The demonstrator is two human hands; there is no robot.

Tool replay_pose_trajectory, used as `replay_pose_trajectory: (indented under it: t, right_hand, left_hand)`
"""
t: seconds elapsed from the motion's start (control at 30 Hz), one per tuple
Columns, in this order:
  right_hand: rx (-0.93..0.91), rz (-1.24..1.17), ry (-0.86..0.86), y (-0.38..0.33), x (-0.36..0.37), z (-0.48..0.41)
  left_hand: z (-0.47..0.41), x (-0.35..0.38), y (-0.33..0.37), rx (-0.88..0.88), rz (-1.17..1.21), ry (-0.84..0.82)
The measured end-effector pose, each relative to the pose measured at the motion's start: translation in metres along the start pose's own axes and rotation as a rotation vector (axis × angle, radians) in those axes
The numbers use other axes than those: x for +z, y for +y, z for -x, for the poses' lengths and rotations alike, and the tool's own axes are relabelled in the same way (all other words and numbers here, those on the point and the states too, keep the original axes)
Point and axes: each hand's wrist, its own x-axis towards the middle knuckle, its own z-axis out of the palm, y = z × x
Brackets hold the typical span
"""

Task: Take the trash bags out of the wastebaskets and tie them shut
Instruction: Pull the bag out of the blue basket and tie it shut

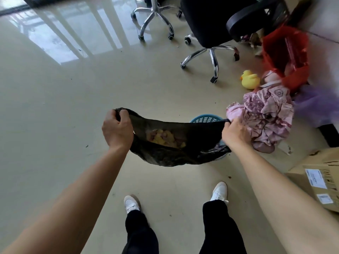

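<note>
Left hand (117,129) and right hand (235,133) each grip the bag (176,153) rim, stretched wide. Bag hangs over blue basket (205,119).

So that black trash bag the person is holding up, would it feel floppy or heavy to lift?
Probably floppy: the black trash bag sags between the left hand and right hand, which grip its rim. Likely light too, since only a small pile of yellow and purple scraps shows inside.
</note>
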Motion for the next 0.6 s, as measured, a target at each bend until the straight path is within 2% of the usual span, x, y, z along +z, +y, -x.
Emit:
replay_pose_trajectory:
  t: [0.2,0.27,0.33,0.47,0.6]
  right_hand:
    - [-0.058,-0.373,-0.191,-0.108,0.048,0.077]
    - [-0.108,-0.397,-0.23,-0.136,0.063,0.096]
    - [-0.173,-0.39,-0.223,-0.159,0.078,0.108]
    - [-0.31,-0.325,-0.1,-0.175,0.128,0.106]
    - [-0.32,-0.268,-0.129,-0.166,0.205,0.077]
  left_hand:
    - [-0.046,-0.054,-0.079,-0.004,-0.03,-0.266]
    - [-0.063,-0.069,-0.103,-0.041,-0.048,-0.323]
    - [-0.08,-0.077,-0.126,-0.098,-0.058,-0.32]
    - [-0.115,-0.066,-0.178,-0.237,-0.015,-0.189]
    - [-0.137,-0.025,-0.249,-0.229,-0.063,-0.165]
